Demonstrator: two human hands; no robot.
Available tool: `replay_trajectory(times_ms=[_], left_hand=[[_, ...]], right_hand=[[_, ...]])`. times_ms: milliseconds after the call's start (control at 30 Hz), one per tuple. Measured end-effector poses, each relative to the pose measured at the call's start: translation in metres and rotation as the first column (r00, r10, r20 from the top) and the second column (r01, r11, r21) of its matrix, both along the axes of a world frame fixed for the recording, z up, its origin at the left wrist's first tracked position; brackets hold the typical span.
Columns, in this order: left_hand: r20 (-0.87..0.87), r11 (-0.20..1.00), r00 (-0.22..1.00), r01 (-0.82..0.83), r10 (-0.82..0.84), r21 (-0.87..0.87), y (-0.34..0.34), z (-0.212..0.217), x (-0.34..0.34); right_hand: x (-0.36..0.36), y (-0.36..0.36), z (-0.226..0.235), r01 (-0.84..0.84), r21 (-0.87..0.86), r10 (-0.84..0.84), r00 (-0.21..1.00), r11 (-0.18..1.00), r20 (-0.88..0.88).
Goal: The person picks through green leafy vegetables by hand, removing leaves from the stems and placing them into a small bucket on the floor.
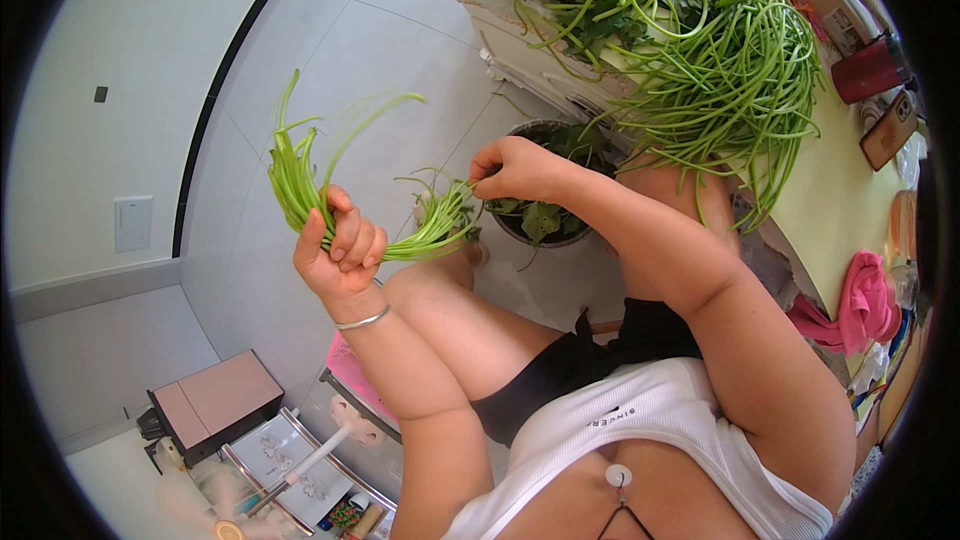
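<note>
My left hand (340, 250) is closed around a bunch of long green vegetable stems (300, 175); their ends fan out above and to the right of the fist. My right hand (515, 168) pinches the tip of one stem (450, 202) at the right end of that bunch. Both hands are held over my knees, above the floor. A silver bangle (362, 320) circles my left wrist.
A large heap of green stems and leaves (700, 50) covers the table (830, 190) at upper right. Under the table's edge stands a round basin with leaf scraps (545, 220). A pink cloth (865, 305), a red container (868, 68) and a phone (890, 130) lie at right.
</note>
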State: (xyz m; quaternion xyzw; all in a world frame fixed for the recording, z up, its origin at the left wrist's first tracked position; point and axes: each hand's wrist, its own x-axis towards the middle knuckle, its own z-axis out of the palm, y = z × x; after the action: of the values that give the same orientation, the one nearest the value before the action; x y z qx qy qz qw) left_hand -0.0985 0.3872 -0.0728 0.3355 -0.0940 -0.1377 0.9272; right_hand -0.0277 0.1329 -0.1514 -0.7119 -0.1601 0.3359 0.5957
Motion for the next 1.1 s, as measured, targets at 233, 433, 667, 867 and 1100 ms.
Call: replay_trajectory(times_ms=[233, 433, 667, 867, 1100], left_hand=[[-0.038, 0.984, 0.984, -0.172, 0.173, 0.048, -0.015, 0.001, 0.003], [0.023, 0.978, 0.98, -0.2, 0.199, 0.059, -0.02, 0.004, 0.004], [-0.022, 0.937, 0.937, -0.349, 0.348, -0.034, 0.006, 0.005, -0.002], [-0.085, 0.901, 0.91, -0.413, 0.405, -0.135, 0.027, -0.002, -0.006], [-0.083, 0.878, 0.891, -0.453, 0.446, -0.155, 0.027, -0.002, -0.007]], right_hand=[[-0.016, 0.011, -0.014, 0.256, -0.165, -0.114, 0.801, 0.952, 0.587], [-0.02, 0.016, -0.013, 0.317, -0.144, -0.135, 0.712, 0.937, 0.689], [-0.009, -0.005, -0.005, 0.085, -0.115, -0.018, 0.871, 0.99, 0.491], [0.007, -0.032, 0.022, -0.014, 0.251, 0.049, 0.99, 0.968, -0.133], [0.011, -0.034, 0.016, -0.139, 0.146, 0.151, 0.986, 0.98, -0.072]])
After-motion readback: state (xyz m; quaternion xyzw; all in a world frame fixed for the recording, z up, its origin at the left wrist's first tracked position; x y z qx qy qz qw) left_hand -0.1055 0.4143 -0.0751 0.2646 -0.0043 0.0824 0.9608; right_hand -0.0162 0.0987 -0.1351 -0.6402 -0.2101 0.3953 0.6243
